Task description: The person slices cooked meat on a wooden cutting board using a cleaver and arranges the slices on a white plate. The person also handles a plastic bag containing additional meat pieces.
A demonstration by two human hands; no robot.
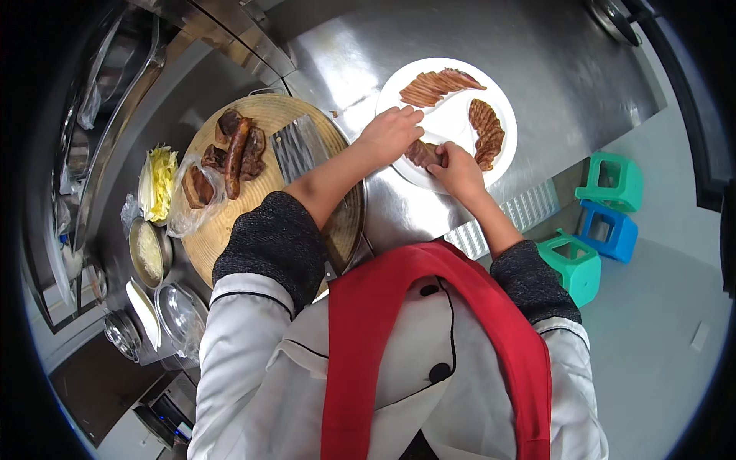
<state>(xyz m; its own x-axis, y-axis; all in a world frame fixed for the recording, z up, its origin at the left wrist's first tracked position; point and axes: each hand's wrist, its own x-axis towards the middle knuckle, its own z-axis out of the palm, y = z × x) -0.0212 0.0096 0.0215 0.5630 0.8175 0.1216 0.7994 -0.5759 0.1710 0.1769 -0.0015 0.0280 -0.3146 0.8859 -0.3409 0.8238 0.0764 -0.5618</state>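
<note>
A round white divided plate point(441, 123) lies before me on the steel counter. Fanned slices of pale-edged cured meat point(440, 86) fill its far section, and overlapping sausage slices point(487, 135) curve along the right one. In the near-left section is a row of darker meat slices point(422, 154). My right hand point(462, 172) has its thumb and forefinger around the near end of this row. My left hand point(394, 133) is over the plate's left rim, fingers bent at the row's other end; whether they grip a slice is hidden.
A round wooden chopping board point(259, 230) at left carries a cleaver point(299, 146), a whole sausage point(237, 158), and meat chunks, one in a plastic bag point(192, 224). Beyond it are napa cabbage point(158, 181) and a bowl of white shreds point(138, 253). Plastic stools point(609, 230) stand at right.
</note>
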